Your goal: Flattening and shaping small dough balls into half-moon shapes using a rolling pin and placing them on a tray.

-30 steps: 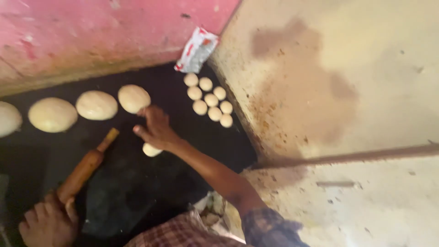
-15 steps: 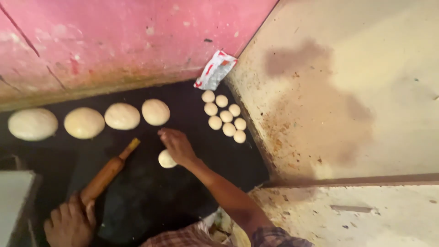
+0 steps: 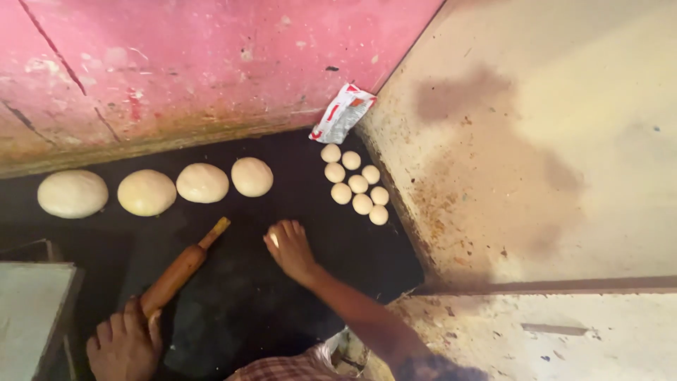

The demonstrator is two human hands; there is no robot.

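Head view: your right hand (image 3: 289, 247) is pressing flat on a dough ball (image 3: 273, 240), almost hidden beneath spread fingers, on the dark slab (image 3: 282, 310). Your left hand (image 3: 125, 347) is gripping the pin (image 3: 180, 270), closed around its near end; its long axis is running up-right toward the dough, just left of it.

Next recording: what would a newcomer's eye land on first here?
First, the row of four flattened dough rounds on the dark work surface below the pink wall, with a cluster of small dough balls to their right. Then the hands: the left hand grips a wooden rolling pin, and the right hand covers a dough ball.
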